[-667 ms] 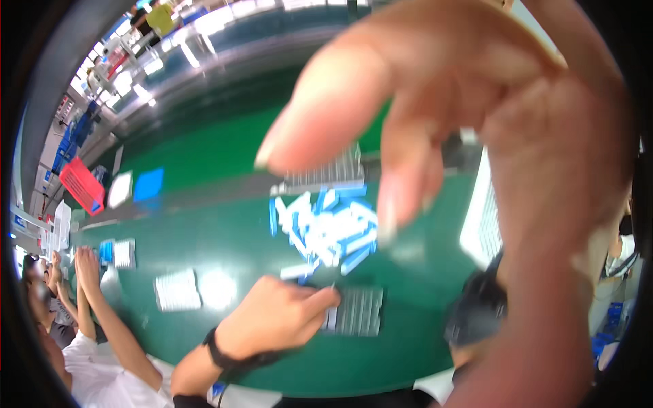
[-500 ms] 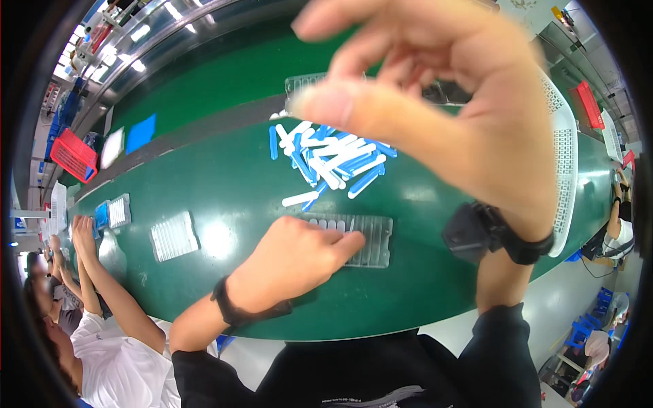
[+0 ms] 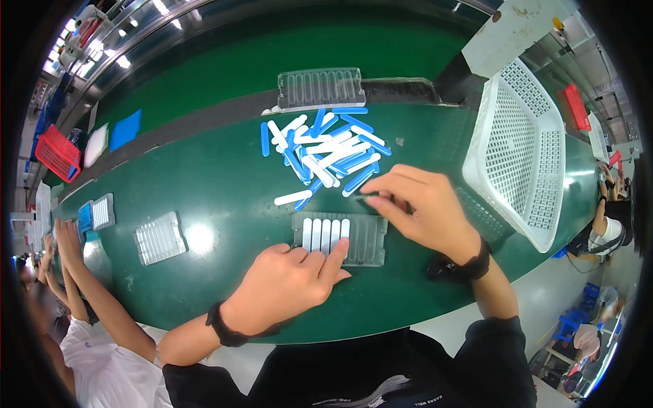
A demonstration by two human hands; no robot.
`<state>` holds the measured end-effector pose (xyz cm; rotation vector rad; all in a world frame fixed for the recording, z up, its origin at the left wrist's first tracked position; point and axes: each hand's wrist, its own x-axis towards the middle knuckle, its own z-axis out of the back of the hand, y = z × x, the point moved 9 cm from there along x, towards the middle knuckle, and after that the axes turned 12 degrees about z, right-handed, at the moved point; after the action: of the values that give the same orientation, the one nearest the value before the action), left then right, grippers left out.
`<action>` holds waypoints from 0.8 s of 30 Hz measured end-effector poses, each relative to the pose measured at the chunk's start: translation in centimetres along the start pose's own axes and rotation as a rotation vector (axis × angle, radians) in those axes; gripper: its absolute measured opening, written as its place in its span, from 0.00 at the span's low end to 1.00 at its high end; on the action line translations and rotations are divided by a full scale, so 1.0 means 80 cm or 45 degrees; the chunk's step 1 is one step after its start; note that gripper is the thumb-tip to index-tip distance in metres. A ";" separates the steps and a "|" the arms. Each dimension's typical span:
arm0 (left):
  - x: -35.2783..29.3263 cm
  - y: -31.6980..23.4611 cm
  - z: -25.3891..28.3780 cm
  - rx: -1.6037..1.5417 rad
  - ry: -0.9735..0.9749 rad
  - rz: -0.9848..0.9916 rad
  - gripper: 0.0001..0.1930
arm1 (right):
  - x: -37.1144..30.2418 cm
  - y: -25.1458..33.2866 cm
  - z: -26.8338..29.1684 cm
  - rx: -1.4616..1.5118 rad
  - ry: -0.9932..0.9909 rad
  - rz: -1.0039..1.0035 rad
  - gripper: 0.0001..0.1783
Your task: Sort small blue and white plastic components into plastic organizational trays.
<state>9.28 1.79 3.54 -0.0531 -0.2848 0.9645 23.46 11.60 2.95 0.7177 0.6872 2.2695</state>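
A clear ribbed plastic tray [image 3: 368, 246] lies in front of me on the green table. Several white rounded sticks [image 3: 326, 231] fill its left slots, while the right slots show no sticks. My left hand [image 3: 292, 275] rests over the tray's lower left, the index fingertip pressing on the rightmost white stick and the other fingers loosely bent. Above the tray's right corner, my right hand [image 3: 420, 207] has thumb and index finger pinched; what is between them is too small to make out. Just beyond lies a loose pile of blue and white sticks [image 3: 333, 153].
A second clear tray [image 3: 321, 88] stands behind the pile, by the dark strip. A white perforated basket [image 3: 476, 153] is at the right. Another tray [image 3: 160, 238] lies left, near a co-worker's hands [image 3: 68, 241]. A blue sheet [image 3: 126, 130] lies far left.
My right hand has come down from high in front of the view to beside the tray, its fingers now pinched. My left hand has shifted down, uncovering more white sticks.
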 end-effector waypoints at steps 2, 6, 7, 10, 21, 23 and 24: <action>-0.001 0.001 -0.001 0.079 -0.016 -0.010 0.23 | 0.004 -0.005 0.005 -0.131 -0.041 0.077 0.09; -0.006 0.000 -0.008 0.047 -0.019 -0.037 0.23 | 0.012 -0.004 0.002 -0.382 0.010 0.268 0.10; -0.008 -0.004 -0.010 0.072 -0.026 -0.048 0.22 | 0.014 -0.006 0.002 -0.383 0.012 0.266 0.10; -0.019 -0.017 -0.009 -0.004 0.025 -0.053 0.22 | 0.020 -0.005 0.001 -0.367 0.027 0.306 0.10; -0.025 0.029 0.001 -0.376 0.039 0.262 0.31 | 0.022 -0.018 -0.002 -0.266 0.089 0.092 0.10; -0.016 0.047 0.014 -0.360 0.055 0.314 0.34 | 0.019 -0.021 0.001 -0.266 0.074 0.110 0.09; -0.018 0.058 0.017 -0.338 0.072 0.376 0.37 | 0.018 -0.020 0.002 -0.258 0.061 0.136 0.09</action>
<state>4.44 3.16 3.77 -0.3730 -0.3581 1.2105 23.27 13.70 2.49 0.6168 0.4412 2.4184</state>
